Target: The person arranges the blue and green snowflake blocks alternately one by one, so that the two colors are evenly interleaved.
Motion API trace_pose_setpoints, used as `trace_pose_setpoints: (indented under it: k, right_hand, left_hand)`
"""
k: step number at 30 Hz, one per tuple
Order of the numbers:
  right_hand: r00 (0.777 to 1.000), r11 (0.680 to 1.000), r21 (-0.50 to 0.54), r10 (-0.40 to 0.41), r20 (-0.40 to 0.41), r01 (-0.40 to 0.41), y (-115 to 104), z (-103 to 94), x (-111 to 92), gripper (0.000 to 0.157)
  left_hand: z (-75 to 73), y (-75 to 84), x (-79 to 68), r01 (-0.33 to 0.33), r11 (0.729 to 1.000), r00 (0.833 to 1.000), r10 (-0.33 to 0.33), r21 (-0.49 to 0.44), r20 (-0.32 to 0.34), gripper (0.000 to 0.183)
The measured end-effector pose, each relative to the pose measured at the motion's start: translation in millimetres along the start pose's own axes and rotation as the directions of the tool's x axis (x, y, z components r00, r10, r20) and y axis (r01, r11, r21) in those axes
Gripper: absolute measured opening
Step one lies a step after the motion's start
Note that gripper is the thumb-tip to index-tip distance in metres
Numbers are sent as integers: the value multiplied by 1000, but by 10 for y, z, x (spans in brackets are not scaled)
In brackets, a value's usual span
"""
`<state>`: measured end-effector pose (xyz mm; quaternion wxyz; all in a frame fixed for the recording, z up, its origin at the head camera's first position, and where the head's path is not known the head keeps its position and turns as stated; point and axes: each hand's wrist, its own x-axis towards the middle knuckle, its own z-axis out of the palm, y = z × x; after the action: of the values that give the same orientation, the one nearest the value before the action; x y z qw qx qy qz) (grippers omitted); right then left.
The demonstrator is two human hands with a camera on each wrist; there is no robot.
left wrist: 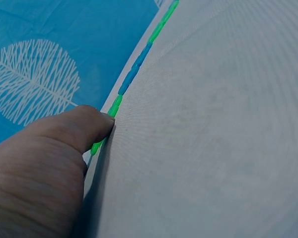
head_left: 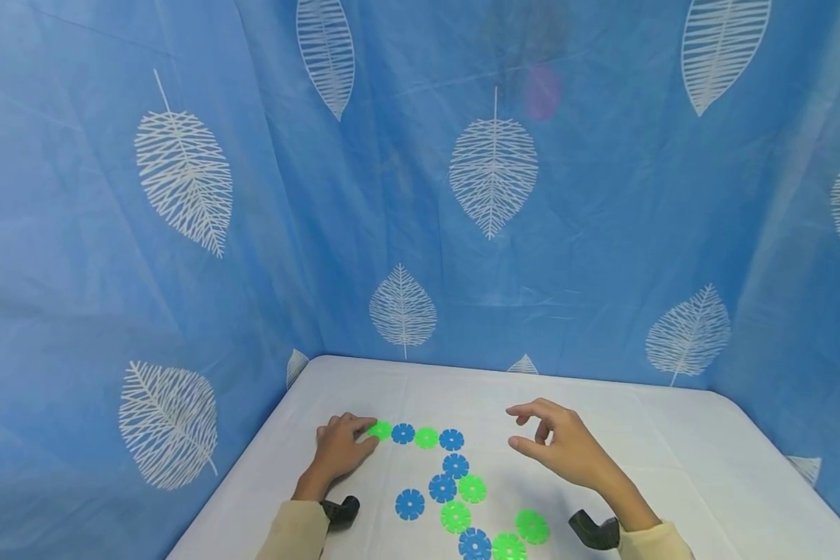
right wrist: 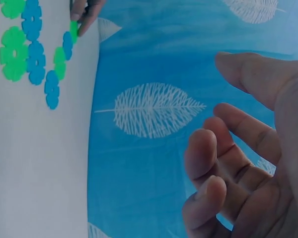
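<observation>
Discs [head_left: 509,547] are spread lower centre, a green one [head_left: 381,431] pinched by the left hand [head_left: 337,447], the right hand [head_left: 565,445] relaxed, empty.

Tabletop [head_left: 644,451] in front of curtain [head_left: 588,233], which also runs down both sides. Far side: row of four discs [head_left: 426,437], left to right. Left hand [head_left: 337,447] at the left-end disc [head_left: 381,430]; right hand [head_left: 567,443] right of the row. Seven trailing discs [head_left: 456,516] run nearer from the row's right end; lone disc [head_left: 410,504] left of those.
</observation>
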<state>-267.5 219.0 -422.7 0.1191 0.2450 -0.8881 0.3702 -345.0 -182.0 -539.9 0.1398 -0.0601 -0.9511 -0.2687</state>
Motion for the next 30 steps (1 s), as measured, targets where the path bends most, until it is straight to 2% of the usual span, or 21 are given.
trace_pose_setpoints:
  k: [6,13,18,24,27,30]
  right_hand:
    - [1000,999,45,7,17,-8,70,8,-155,37]
    - [993,989,147,-24,112,7,145,11,-293,35]
    - [986,986,169,-14,169,-15,244,41,-363,34]
    - [965,975,220,-22,261,-37,364,81,-402,35]
    - [949,964,261,-43,311,-42,394,91,-408,37]
    - [928,956,280,-27,371,-84,414,117,-402,41]
  left_hand:
    - [-17,-22,-20,7,1000,1000,-7,0,8,36]
    - [-24,-19,-22,-6,1000,1000,6,-5,-5,36]
    - [24,-25,3,-6,1000,1000,6,0,13,36]
    - [33,-23,2,-2,1000,1000,2,3,0,37]
    - [32,-14,2,-3,1000,1000,3,-3,7,36]
    - [17,-3,1,3,1000,1000,-3,-4,7,36]
